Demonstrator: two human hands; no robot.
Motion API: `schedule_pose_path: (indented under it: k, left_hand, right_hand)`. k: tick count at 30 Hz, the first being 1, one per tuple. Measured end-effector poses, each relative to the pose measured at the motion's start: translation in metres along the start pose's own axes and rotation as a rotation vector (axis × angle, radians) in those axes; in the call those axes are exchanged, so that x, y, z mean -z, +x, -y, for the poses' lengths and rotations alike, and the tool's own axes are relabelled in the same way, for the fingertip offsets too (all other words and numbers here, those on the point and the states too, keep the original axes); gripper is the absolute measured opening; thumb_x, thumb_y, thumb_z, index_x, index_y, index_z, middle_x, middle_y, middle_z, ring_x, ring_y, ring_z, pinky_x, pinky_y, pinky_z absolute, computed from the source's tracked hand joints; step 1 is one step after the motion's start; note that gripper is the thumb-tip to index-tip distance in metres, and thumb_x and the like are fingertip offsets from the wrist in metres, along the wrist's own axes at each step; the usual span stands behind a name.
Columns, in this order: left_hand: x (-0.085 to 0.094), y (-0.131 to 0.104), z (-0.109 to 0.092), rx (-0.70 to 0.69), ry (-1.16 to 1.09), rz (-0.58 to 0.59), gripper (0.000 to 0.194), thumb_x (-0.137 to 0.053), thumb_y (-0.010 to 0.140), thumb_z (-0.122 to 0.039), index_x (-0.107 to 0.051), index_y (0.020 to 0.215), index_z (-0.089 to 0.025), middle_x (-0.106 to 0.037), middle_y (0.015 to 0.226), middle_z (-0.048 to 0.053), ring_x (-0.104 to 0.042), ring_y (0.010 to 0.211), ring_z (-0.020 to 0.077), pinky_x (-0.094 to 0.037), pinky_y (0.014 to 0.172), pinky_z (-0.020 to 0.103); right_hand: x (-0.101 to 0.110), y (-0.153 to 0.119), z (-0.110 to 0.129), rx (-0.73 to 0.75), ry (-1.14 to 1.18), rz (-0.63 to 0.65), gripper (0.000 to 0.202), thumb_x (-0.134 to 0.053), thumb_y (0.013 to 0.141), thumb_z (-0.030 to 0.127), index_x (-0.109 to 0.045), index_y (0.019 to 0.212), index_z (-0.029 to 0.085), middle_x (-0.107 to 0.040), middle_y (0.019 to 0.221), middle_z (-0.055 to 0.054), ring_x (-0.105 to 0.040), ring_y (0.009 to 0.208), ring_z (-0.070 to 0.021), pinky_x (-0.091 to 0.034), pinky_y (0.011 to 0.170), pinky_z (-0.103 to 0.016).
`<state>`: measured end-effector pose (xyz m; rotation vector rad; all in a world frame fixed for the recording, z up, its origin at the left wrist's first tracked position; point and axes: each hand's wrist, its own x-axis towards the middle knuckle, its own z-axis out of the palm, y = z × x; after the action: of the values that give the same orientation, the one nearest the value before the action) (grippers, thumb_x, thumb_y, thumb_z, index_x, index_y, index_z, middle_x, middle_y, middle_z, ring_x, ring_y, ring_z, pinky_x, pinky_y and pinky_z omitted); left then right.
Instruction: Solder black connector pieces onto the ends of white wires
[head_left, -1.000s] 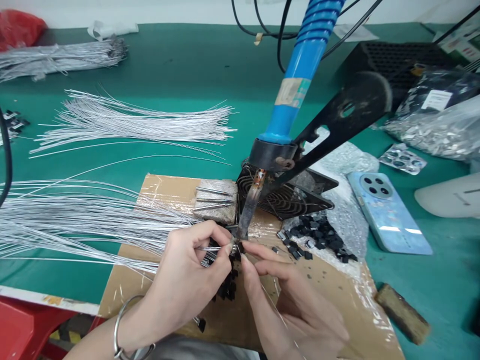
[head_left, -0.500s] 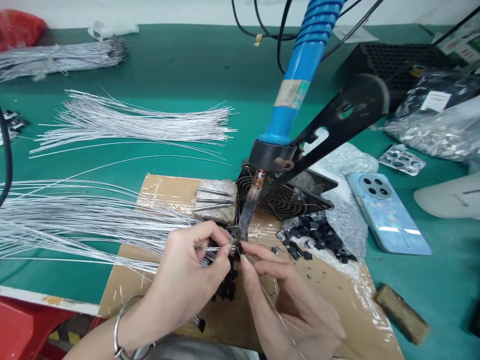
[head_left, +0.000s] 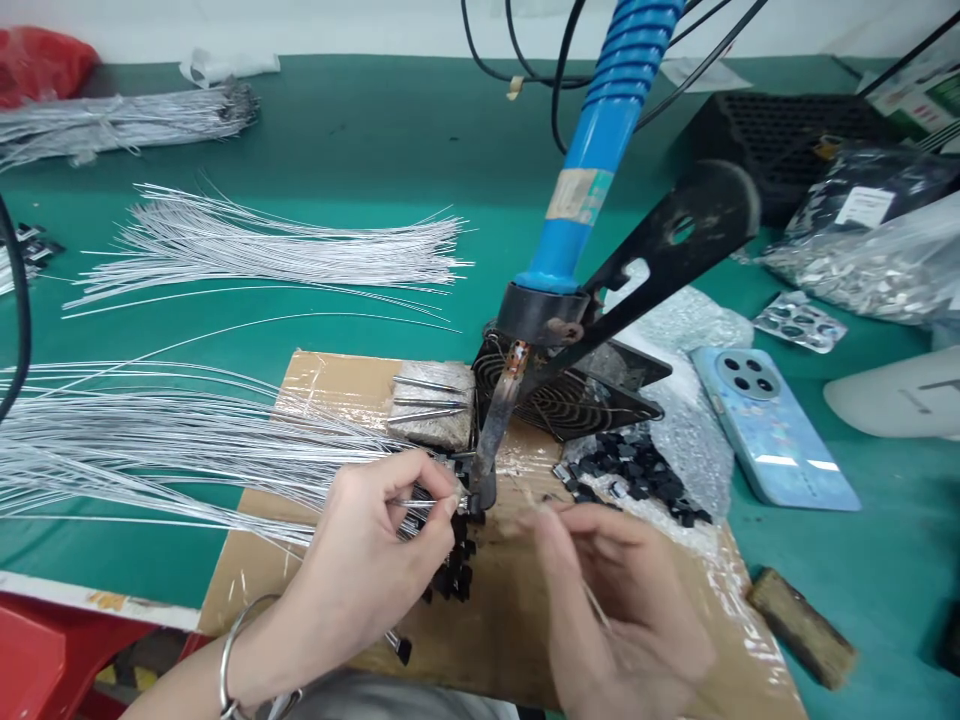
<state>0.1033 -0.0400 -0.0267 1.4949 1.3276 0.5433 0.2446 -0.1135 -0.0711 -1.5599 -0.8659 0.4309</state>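
My left hand (head_left: pixel 382 560) is closed in a pinch on a thin grey wire (head_left: pixel 409 503), right beside the tip of a blue-handled soldering iron (head_left: pixel 555 240). The wire's far end is partly hidden by my fingertips and the iron. Black connectors (head_left: pixel 454 570) sit in a cluster below them, at the ends of a spread of grey wires (head_left: pixel 187 440). My right hand (head_left: pixel 622 600), blurred by motion, is apart from the iron, with its thumb and forefinger pinched on a thin strand of solder wire (head_left: pixel 596 602) that runs across the palm.
A black stand arm (head_left: pixel 675 240) holds the iron above a small fan (head_left: pixel 555 390). Loose black pieces (head_left: pixel 637 475) lie on bubble wrap near a phone (head_left: pixel 776 425). Cardboard (head_left: pixel 322 375) lies under the work. Another wire bundle (head_left: pixel 285 240) rests behind; a brownish block (head_left: pixel 802 625) lies at right.
My right hand has drawn back to the right, away from the iron tip, with the solder wire. My left hand has stayed nearly in place. The view has shifted slightly.
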Motion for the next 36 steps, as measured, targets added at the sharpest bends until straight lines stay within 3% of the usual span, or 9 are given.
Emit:
schedule_pose_path:
  k: [3,6,11,14,18,21,26,31,36]
  left_hand:
    - [0.006,-0.005,0.008,-0.094,0.102,-0.018,0.011,-0.060,0.085,-0.017,-0.066,0.077,-0.019,-0.073,0.083,0.003,-0.041,0.054,0.0109,-0.029,0.046,0.025]
    - [0.011,-0.009,0.013,-0.226,0.178,-0.028,0.013,-0.059,0.088,-0.013,-0.067,0.081,-0.020,-0.070,0.088,0.001,-0.035,0.051,0.0090,-0.030,0.045,0.025]
    - [0.021,-0.020,0.017,-0.466,0.346,-0.170,0.018,-0.062,0.090,-0.008,-0.074,0.094,-0.020,-0.067,0.102,0.006,-0.062,0.078,0.0140,-0.049,0.068,0.026]
    - [0.036,-0.014,0.017,-0.617,0.494,-0.301,0.020,-0.064,0.089,-0.007,-0.074,0.099,-0.021,-0.067,0.105,0.007,-0.064,0.098,0.0213,-0.050,0.085,0.035]
    - [0.070,0.041,0.017,-0.808,0.905,-0.388,0.019,-0.058,0.095,-0.011,-0.070,0.108,-0.015,-0.071,0.106,0.013,-0.063,0.092,0.0259,-0.047,0.078,0.039]
    - [0.092,0.109,0.020,-0.826,1.265,-0.256,0.034,-0.043,0.098,-0.006,-0.063,0.125,-0.005,-0.065,0.124,0.024,-0.059,0.106,0.0336,-0.043,0.083,0.044]
    - [0.092,0.192,0.029,-0.899,1.304,-0.042,0.028,-0.046,0.095,-0.001,-0.070,0.106,-0.010,-0.070,0.107,0.017,-0.060,0.103,0.0281,-0.040,0.088,0.039]
    - [0.076,0.212,0.031,-0.909,1.212,-0.040,0.033,-0.040,0.098,-0.003,-0.069,0.087,-0.011,-0.070,0.094,0.016,-0.060,0.096,0.0274,-0.038,0.090,0.041]
    - [0.089,0.213,0.027,-0.855,1.027,-0.208,0.028,-0.044,0.095,-0.005,-0.071,0.093,-0.011,-0.072,0.094,0.015,-0.064,0.092,0.0266,-0.042,0.088,0.040]
  right_hand:
    - [0.021,0.014,-0.013,-0.197,0.205,-0.109,0.020,-0.074,0.088,0.034,-0.072,0.078,0.017,-0.066,0.065,0.000,-0.063,0.058,-0.0124,-0.053,0.056,-0.022]
    - [0.045,0.028,-0.031,-0.324,0.365,-0.148,0.049,-0.058,0.089,0.059,-0.079,0.081,0.015,-0.076,0.079,-0.011,-0.071,0.069,-0.0215,-0.058,0.064,-0.035]
    - [0.069,0.038,-0.052,-0.420,0.319,-0.250,0.052,-0.054,0.082,0.063,-0.081,0.076,0.019,-0.074,0.071,-0.010,-0.067,0.064,-0.0215,-0.052,0.060,-0.036]
    - [0.071,0.037,-0.060,-0.421,0.282,-0.233,0.047,-0.056,0.082,0.060,-0.081,0.069,0.022,-0.071,0.065,-0.013,-0.064,0.058,-0.0231,-0.049,0.057,-0.042]
    - [0.073,0.038,-0.072,-0.375,0.263,-0.182,0.048,-0.058,0.080,0.061,-0.080,0.064,0.022,-0.070,0.063,-0.016,-0.065,0.052,-0.0259,-0.049,0.052,-0.046]
    - [0.075,0.041,-0.081,-0.346,0.260,-0.131,0.046,-0.062,0.076,0.062,-0.080,0.063,0.022,-0.072,0.063,-0.017,-0.066,0.050,-0.0264,-0.051,0.049,-0.046]
    - [0.074,0.044,-0.088,-0.293,0.217,-0.124,0.045,-0.064,0.073,0.063,-0.078,0.056,0.024,-0.070,0.057,-0.017,-0.064,0.045,-0.0259,-0.051,0.044,-0.044]
    - [0.077,0.045,-0.093,-0.245,0.162,-0.089,0.047,-0.065,0.074,0.067,-0.078,0.057,0.025,-0.071,0.057,-0.017,-0.064,0.043,-0.0262,-0.051,0.042,-0.044]
    - [0.085,0.046,-0.104,-0.163,0.093,-0.046,0.047,-0.061,0.078,0.067,-0.079,0.059,0.027,-0.072,0.058,-0.016,-0.064,0.040,-0.0258,-0.052,0.040,-0.042]
